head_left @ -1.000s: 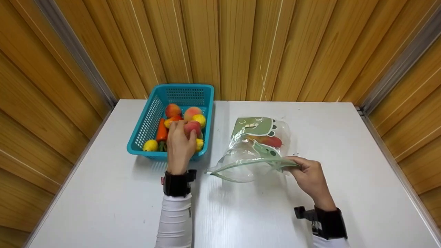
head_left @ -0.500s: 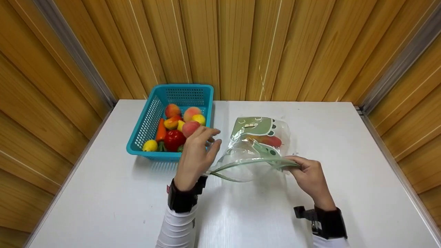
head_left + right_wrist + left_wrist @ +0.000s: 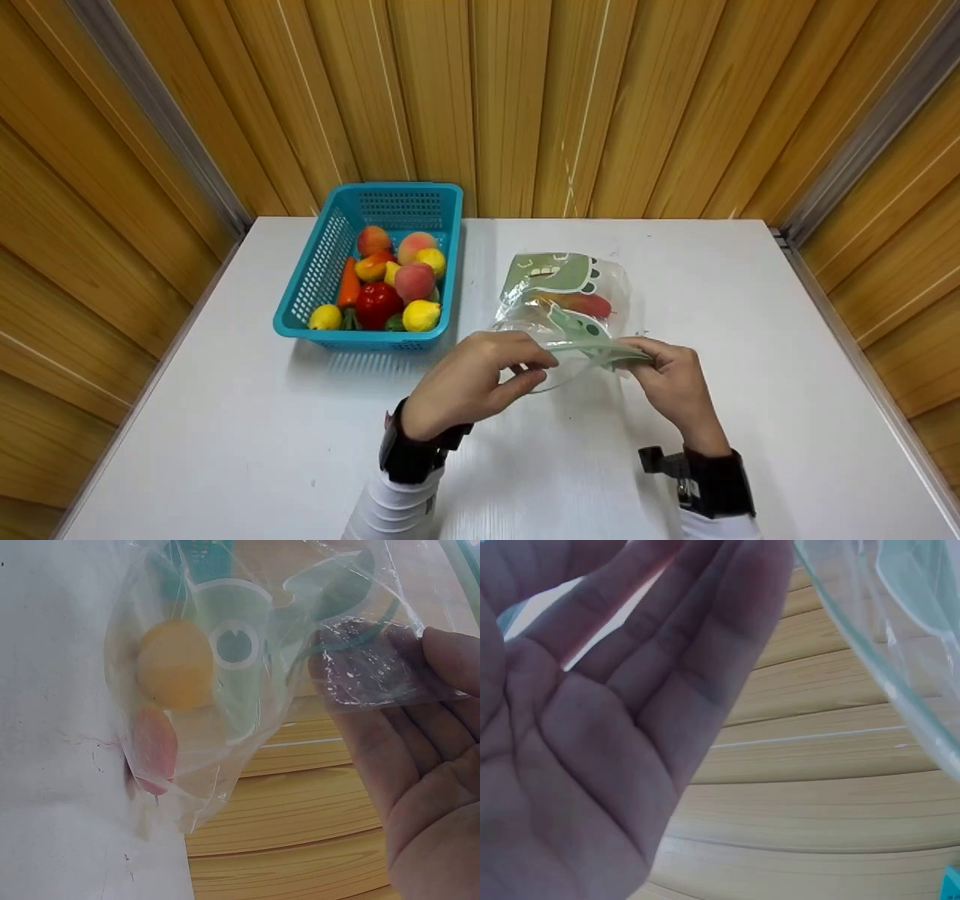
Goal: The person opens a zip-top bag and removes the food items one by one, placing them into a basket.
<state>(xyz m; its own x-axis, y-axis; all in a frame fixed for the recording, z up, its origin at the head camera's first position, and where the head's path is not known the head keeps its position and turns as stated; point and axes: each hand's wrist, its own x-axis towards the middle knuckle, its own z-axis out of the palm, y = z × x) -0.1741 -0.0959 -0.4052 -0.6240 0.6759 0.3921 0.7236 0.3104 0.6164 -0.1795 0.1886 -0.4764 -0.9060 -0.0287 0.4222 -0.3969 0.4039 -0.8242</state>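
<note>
A clear zip bag with a green cartoon print lies right of the middle of the table, its mouth facing me. Inside it, red and orange-yellow fruit shows through the plastic. My right hand pinches the right end of the bag's green-edged mouth between thumb and fingers, seen also in the right wrist view. At the left side of the mouth is my left hand, fingers loosely bent and thumb apart. Its palm holds nothing in the left wrist view. The hand hides the mouth's left end.
A blue-green basket stands at the back left with a carrot, a red bell pepper, peaches and lemons. Wooden panelling rises behind the white table.
My left hand has left the peach in the basket and moved right and towards me, to the bag's mouth. The peach stays in the basket. My right hand keeps its grip on the bag.
</note>
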